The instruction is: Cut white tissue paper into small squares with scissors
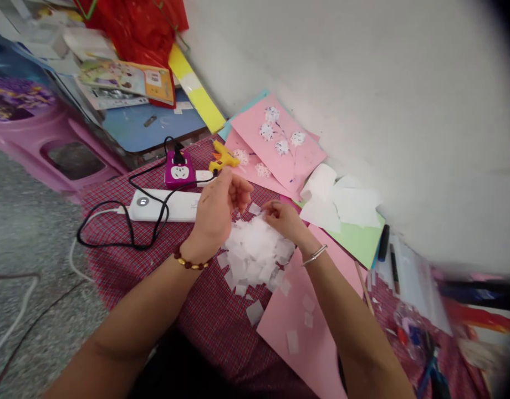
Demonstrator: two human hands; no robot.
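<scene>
A heap of small white paper squares [255,249] lies on the checked tablecloth between my hands. My left hand [222,205] hovers at the heap's upper left, cupped, fingers loosely curled and apart, with nothing visible in it. At the heap's upper right, my right hand [284,219] has its fingers drawn together against the paper; what they pinch is hidden. One paper square [255,209] shows just left of those fingertips. A few loose squares [292,342] rest on a pink sheet [309,366] under my right forearm.
Behind my left hand are a yellow glue gun [223,157], a purple socket adapter [179,169] and a white power bank [159,206] with looped cables [132,244]. Pink cards with white flowers [280,144] lean by the wall. Torn white paper [355,205] covers green card [363,244].
</scene>
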